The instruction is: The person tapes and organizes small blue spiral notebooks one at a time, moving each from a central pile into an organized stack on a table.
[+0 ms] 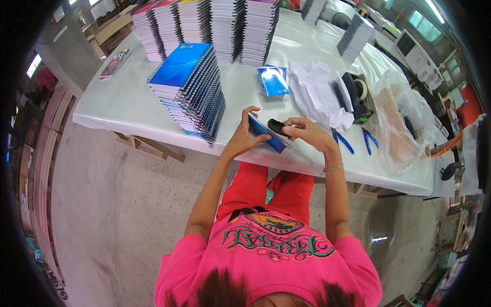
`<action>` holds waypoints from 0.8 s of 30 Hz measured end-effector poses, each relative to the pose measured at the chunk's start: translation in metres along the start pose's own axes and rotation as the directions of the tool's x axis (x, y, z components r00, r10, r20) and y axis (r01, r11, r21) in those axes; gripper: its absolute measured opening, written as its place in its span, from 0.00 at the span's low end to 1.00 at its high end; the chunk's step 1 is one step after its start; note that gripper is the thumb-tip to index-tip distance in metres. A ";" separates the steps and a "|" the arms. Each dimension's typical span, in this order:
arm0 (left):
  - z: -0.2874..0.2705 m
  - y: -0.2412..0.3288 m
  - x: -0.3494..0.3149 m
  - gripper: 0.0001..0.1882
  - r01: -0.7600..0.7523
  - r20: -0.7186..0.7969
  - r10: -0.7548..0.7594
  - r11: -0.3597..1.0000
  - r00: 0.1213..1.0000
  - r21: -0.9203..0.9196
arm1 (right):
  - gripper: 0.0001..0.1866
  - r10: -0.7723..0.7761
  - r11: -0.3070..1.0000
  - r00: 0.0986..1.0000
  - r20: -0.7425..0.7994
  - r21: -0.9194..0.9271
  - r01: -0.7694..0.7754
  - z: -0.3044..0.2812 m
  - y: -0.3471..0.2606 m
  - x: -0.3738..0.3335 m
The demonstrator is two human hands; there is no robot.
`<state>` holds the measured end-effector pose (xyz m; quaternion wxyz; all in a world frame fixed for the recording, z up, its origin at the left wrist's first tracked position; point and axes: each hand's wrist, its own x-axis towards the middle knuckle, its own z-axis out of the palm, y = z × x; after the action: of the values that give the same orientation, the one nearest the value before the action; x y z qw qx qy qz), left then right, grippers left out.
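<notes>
My left hand (243,137) grips a small blue notebook (276,144) upright near the table's front edge, thumb on its cover. Along the notebook's edge runs a wire spiral (300,154), whose free end sticks out past the book toward the lower right. A small black rounded object (276,126) is pinched in the fingers of my right hand (309,134), against or just beside the spiral; its exact kind I cannot make out. To the left stands a tall stack of blue spiral notebooks (182,66). Several small blue booklets (274,82) lie beyond my hands.
White crumpled paper (314,87) lies right of the booklets, beside a black tape dispenser (358,97). Two blue-handled pliers (343,142) rest near the front edge. A clear plastic bag (404,123) sits at the right. More notebook stacks (258,36) line the back of the white-covered table (123,97).
</notes>
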<state>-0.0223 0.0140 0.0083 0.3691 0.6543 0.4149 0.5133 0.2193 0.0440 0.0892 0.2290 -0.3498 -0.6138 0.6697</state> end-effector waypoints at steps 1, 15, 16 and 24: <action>-0.002 0.001 0.001 0.52 0.045 0.019 -0.044 0.999 0.999 -0.024 | 0.18 0.012 1.000 0.999 -0.045 0.014 -0.011 -0.001 0.002 0.004; -0.003 -0.001 0.005 0.50 0.051 0.044 -0.050 0.998 0.998 -0.044 | 0.13 -0.035 0.924 0.975 -0.218 -0.379 -0.052 0.016 -0.009 0.018; -0.005 0.000 0.006 0.50 0.054 0.051 -0.051 0.997 0.997 -0.054 | 0.13 -0.037 0.923 0.976 -0.216 -0.381 -0.050 0.019 -0.011 0.017; -0.005 0.000 0.002 0.51 0.056 0.072 -0.047 0.991 0.996 -0.121 | 0.16 -0.120 0.960 0.981 -0.153 -0.271 0.075 0.027 -0.017 0.028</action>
<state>-0.0269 0.0160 0.0103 0.4359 0.6369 0.3863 0.5052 0.1786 0.0488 0.1004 0.2640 -0.4014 -0.6927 0.5379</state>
